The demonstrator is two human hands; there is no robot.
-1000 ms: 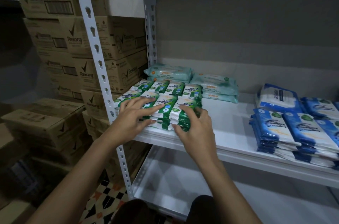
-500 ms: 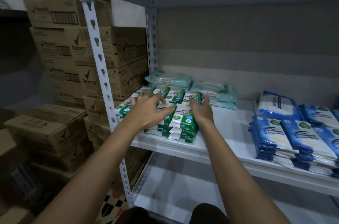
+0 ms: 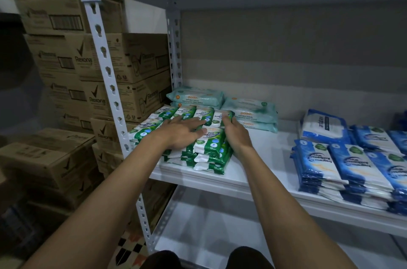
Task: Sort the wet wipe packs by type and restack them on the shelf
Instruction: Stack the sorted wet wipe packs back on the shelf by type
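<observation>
Green-and-white wipe packs (image 3: 193,136) sit stacked at the left end of the shelf (image 3: 259,172). Left hand (image 3: 179,134) lies flat on top of them, fingers straight and slightly spread. Right hand (image 3: 236,134) presses the stack's right side, fingers together, curled round the back packs' edge.

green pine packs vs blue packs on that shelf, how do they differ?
The green pine packs sit at the shelf's left end; the blue packs sit to the right. The left hand and right hand touch the green ones, while the blue ones lie untouched. Both are flat stacks.
</observation>
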